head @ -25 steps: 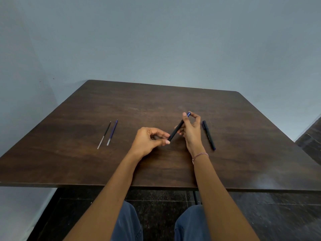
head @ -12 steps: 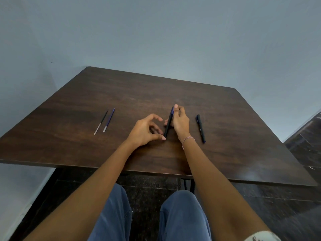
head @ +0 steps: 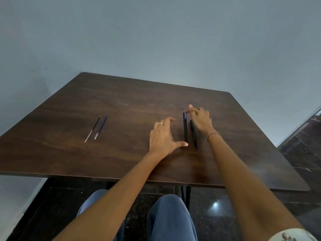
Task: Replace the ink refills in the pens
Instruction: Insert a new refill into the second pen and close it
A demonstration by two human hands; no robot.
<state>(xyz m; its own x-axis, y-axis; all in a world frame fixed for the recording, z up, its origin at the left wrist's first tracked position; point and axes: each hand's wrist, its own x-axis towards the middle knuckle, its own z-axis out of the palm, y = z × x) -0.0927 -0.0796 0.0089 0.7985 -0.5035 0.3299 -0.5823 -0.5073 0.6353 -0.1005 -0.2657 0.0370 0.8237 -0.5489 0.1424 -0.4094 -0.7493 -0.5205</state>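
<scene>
On the right half of the dark wooden table [head: 121,105] two pens lie side by side, both running away from the person and nearly parallel, close together but with a thin strip of wood showing between them. The blue-capped pen [head: 185,129] is the left one of the pair, its blue end pointing to the far edge; the black pen [head: 194,136] lies just to its right, with its far part hidden under the right hand [head: 201,120]. That hand reaches over from the right with its fingers loosely stretched out, one fingertip resting on the blue end of the capped pen, and it grasps nothing. The left hand [head: 162,136] is spread flat and relaxed just left of the pens, palm down, its thumb tip at the near end of the blue-capped pen; whether it truly touches there I cannot tell. It too holds nothing. A ring [head: 160,124] sits on one left finger and a beaded bracelet [head: 214,135] circles the right wrist. Well apart, on the left half of the table, the black refill [head: 93,129] and the blue refill [head: 101,126] lie close together, slanted alike, with their pale ends toward the person
</scene>
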